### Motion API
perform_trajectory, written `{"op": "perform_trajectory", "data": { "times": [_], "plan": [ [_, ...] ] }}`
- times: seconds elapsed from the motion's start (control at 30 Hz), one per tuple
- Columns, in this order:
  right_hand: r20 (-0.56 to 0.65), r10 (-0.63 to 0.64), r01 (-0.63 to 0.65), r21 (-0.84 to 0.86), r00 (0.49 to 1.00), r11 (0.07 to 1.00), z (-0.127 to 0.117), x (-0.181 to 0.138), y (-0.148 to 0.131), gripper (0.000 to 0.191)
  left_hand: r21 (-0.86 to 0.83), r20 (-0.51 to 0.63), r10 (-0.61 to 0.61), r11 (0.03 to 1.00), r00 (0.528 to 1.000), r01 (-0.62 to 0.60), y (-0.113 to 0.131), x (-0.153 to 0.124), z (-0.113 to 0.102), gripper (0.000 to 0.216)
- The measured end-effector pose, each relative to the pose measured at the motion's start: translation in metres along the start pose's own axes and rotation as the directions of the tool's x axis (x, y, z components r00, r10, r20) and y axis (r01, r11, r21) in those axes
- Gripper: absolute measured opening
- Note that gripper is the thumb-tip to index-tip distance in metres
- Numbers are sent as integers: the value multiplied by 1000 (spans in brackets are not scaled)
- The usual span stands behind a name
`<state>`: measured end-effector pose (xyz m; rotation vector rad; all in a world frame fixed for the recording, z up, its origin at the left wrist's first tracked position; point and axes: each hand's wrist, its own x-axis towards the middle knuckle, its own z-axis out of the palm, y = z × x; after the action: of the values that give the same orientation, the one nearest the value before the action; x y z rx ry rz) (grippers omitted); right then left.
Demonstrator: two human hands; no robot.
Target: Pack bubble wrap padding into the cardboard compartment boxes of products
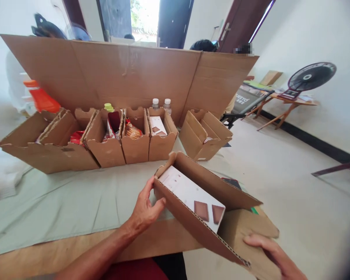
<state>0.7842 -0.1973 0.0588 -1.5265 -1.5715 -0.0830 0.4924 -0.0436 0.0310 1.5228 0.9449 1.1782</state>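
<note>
An open cardboard box (189,221) is tilted over the table's front right edge, held between my two hands. Inside lies a white carton (189,194) printed with brown squares. My left hand (147,208) grips the box's far left corner, thumb along the side wall and the other fingers partly hidden. At the near end, my right hand (268,249) has its thumb inside the end wall and its fingers hidden behind the cardboard.
Several cardboard bins (135,149) line the table (84,202), holding packets, bottles and another white carton (157,126). A separate bin (196,142) stands right of them. A tall cardboard panel (134,74) rises behind. A fan (307,77) sits on a side table. People's heads show beyond the panel.
</note>
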Motion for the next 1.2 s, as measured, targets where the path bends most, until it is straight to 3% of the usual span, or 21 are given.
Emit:
{"op": "perform_trajectory", "data": {
  "times": [0.13,0.27,0.33,0.4,0.47,0.6,0.73,0.83,0.93,1.1,1.13,1.2],
  "plan": [
    [85,-85,65,218,993,974,54,60,-16,20,106,-305,4,994,952,30,-16,-34,-35,57],
    [350,-23,-117,374,937,920,99,99,-31,39,186,-485,63,982,872,33,-25,-51,-79,60],
    [350,22,-153,350,937,924,101,111,-39,48,232,-494,63,971,867,62,-32,-55,-94,60],
    [272,37,-121,298,962,947,92,124,-50,48,272,-482,45,957,875,101,-41,-58,-104,58],
    [283,-43,-29,246,958,969,83,140,-69,45,294,-473,27,947,881,128,-51,-60,-107,58],
    [468,-325,294,139,822,946,92,173,-119,42,295,-449,-9,942,893,157,-62,-62,-102,60],
    [567,-457,594,-71,685,802,121,188,-145,44,313,-407,51,946,912,87,-59,-59,-96,56],
    [622,-474,671,-114,623,732,134,189,-144,52,333,-375,100,942,922,33,-56,-56,-96,58],
    [643,-498,679,-48,582,732,135,188,-142,62,358,-355,131,934,925,5,-56,-54,-96,61],
    [621,-479,574,57,620,817,119,183,-148,64,354,-345,124,935,930,7,-60,-56,-98,61],
    [595,-476,550,68,648,833,112,179,-145,62,351,-355,111,936,928,22,-60,-58,-100,59],
    [492,-424,466,41,760,884,95,168,-132,54,340,-386,81,939,919,60,-58,-60,-105,57]
  ]
}}
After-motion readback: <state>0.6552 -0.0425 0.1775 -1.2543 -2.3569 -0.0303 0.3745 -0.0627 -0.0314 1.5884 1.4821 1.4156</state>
